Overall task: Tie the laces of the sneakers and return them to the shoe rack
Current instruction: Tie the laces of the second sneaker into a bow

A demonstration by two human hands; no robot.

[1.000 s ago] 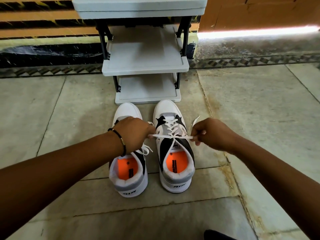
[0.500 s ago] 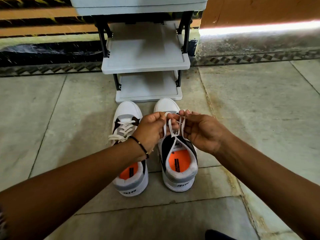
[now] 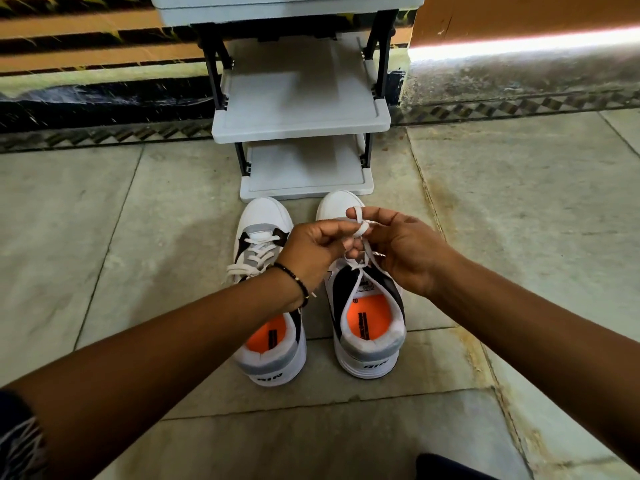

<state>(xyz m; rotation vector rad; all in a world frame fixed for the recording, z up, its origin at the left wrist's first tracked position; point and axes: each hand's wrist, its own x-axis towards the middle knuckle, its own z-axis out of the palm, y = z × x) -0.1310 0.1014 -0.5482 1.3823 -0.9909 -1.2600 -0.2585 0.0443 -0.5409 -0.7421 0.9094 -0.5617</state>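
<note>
Two white, grey and black sneakers with orange insoles stand side by side on the floor, toes toward the shoe rack. The left sneaker has loose white laces spilling to its left side. Above the right sneaker both hands hold its white lace. My left hand pinches one strand, and my right hand pinches a loop of lace wound over the fingertips. The hands hide the right sneaker's tongue and eyelets.
The grey plastic rack has stepped shelves on black posts, its lowest shelf just beyond the sneaker toes. Pale stone floor tiles spread to both sides. A dark patterned border and an orange wall run behind. A dark object pokes in at the bottom edge.
A second ago the hands were apart, pulling the lace ends taut sideways. They have come together over the right sneaker and raised the lace, and the right hand now has a loop formed.
</note>
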